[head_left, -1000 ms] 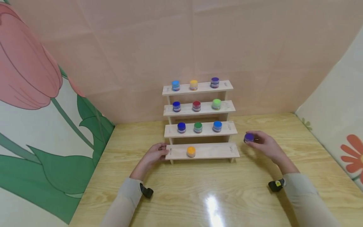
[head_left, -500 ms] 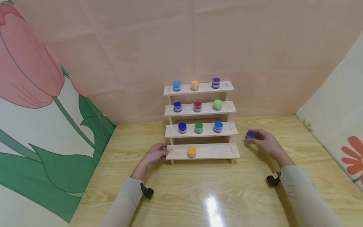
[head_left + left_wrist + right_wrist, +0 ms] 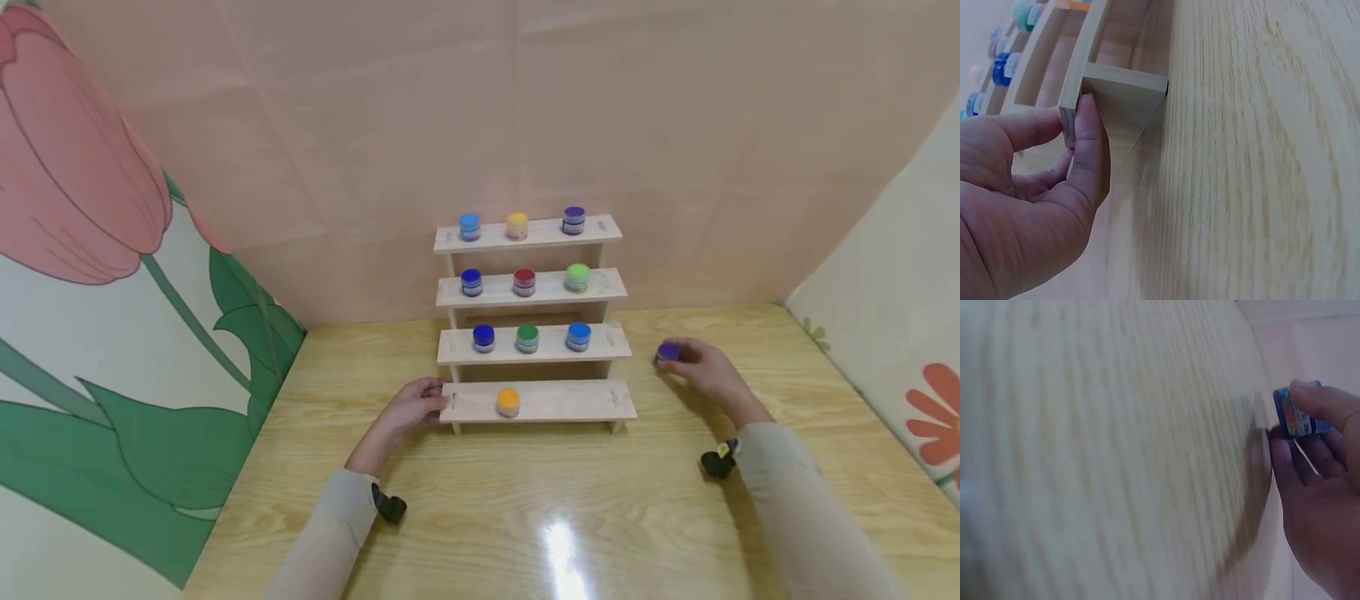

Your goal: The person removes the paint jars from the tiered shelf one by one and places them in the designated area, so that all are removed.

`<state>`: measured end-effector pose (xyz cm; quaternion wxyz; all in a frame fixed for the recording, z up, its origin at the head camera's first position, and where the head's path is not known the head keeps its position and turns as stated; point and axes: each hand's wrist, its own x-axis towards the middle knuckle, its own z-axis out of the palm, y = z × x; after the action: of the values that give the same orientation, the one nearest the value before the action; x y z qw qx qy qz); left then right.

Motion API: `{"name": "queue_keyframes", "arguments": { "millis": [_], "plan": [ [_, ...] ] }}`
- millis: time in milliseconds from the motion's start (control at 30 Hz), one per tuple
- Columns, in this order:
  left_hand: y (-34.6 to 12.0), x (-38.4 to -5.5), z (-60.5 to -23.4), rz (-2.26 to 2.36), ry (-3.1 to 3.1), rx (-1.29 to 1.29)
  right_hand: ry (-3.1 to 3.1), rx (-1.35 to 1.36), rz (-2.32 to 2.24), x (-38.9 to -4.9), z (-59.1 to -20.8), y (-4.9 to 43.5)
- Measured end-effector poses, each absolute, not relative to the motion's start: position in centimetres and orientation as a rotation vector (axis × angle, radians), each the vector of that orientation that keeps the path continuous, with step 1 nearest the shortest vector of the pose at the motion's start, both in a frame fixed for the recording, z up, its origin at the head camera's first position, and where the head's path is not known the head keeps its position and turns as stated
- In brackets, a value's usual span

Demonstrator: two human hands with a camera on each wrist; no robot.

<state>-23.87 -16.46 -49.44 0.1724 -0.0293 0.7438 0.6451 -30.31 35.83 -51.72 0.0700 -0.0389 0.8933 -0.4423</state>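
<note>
A four-step wooden rack (image 3: 558, 400) stands on the table. Its lowest board has its left end pinched by my left hand (image 3: 408, 406), thumb above and fingers below in the left wrist view. To the right of the rack, my right hand (image 3: 705, 367) holds a small paint jar with a purple lid (image 3: 667, 353) between thumb and fingers. In the right wrist view this jar (image 3: 1297, 419) shows a printed label, and the fingers lie close to the tabletop. An orange-lidded jar (image 3: 508, 402) sits alone on the lowest board, left of its middle.
Each of the upper three boards bears a row of paint jars, among them a red-lidded jar (image 3: 524, 282), a green-lidded jar (image 3: 527, 338) and a light-green one (image 3: 577, 277). A pinkish backdrop (image 3: 360, 167) hangs behind the wood-grain table (image 3: 480, 500).
My right hand has moved slightly back and to the right with the purple-lidded jar, away from the rack. The left hand has kept its place on the lowest board.
</note>
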Motion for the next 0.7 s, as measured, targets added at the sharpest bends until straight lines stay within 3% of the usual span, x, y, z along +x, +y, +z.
{"name": "queue_keyframes", "arguments": {
  "millis": [700],
  "plan": [
    [-16.44, -23.84, -48.97, 1.771, 2.155, -0.104, 2.716, -0.058, -1.305, -30.9, -51.51, 35.25]
  ]
}}
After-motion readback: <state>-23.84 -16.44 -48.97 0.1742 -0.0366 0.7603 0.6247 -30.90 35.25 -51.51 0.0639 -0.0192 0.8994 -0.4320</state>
